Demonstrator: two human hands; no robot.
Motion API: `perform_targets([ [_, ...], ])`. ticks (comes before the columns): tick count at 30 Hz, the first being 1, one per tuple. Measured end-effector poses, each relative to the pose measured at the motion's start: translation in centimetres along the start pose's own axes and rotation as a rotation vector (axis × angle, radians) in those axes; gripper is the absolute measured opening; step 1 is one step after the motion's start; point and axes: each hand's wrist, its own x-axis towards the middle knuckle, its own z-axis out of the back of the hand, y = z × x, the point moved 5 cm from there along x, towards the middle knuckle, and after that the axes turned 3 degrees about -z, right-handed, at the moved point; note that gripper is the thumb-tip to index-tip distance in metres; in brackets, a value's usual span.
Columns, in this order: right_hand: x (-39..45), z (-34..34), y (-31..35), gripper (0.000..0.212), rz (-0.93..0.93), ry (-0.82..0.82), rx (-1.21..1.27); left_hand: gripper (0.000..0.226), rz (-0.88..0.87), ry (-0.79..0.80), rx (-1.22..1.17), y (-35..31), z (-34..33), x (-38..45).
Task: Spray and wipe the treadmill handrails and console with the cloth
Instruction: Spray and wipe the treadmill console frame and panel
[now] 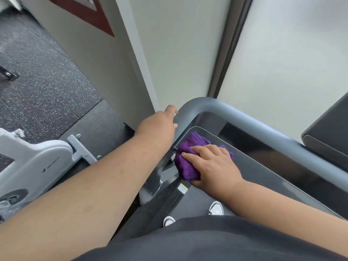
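- Step in hand, by my read: wiping the console, w/ the handrail at the corner steadied or about to be done. No spray bottle in view, so can't tell if the spray part is finished.
- Cloth (188, 157): purple, bunched, lying on the left end of the dark glossy console (263, 166), right by the curved corner of the grey handrail (244, 117).
- Right hand (212, 166): lies flat on top of the cloth, palm down, fingers fairly straight and spread a bit, pressing it onto the console. Not a clenched grip; thumb is tucked at the cloth's near edge, can't tell if it pinches.
- Left hand (162, 125): arm stretched well fwd, hand draped over the bend of the handrail, fingers curled over the far side. Looks like a hold on the rail, fingertips mostly hidden.
- Next move prob calls for: sliding the cloth along the console toward the right w/ steady downward pressure, then wrapping it round the rail; left hand would need to clear off the bend first.
- Person stands on the treadmill belt (197, 202), shoe tips showing below the arms.
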Motion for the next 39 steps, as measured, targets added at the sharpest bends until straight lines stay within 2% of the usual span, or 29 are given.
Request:
perform_targets([
  [6,0.0,-0.1,-0.1,0.077,0.015,0.021,0.042,0.037,-0.087,-0.031,0.076,-2.0,0.6,1.5],
  [16,0.1,0.0,-0.3,0.066,0.035,0.018,0.103,0.032,-0.313,-0.009,0.152,-10.8,-0.8,5.6],
  [20,0.1,0.0,-0.3,0.068,0.044,0.009,0.104,0.033,-0.286,0.034,0.101,-11.3,-1.5,6.0],
  [23,0.0,-0.1,-0.3,0.073,0.04,0.017,0.108,0.037,-0.254,0.004,0.064,-10.7,-1.1,5.2],
  [28,-0.2,0.3,-1.0,0.077,-0.001,0.058,0.177,0.047,-0.114,-0.019,-0.095,-7.8,0.3,1.2],
  [31,-0.8,1.1,-2.1,0.07,-0.104,0.053,0.278,0.055,-0.047,-0.013,-0.219,-6.3,0.4,-1.6],
  [35,-1.7,3.7,-4.2,0.067,-0.273,-0.098,0.42,0.063,-0.026,0.009,-0.425,-4.1,-0.4,-5.0],
  [39,-1.0,7.0,-6.7,0.065,-0.345,-0.313,0.385,0.063,-0.033,0.045,-0.653,-2.9,-0.7,-8.6],
])
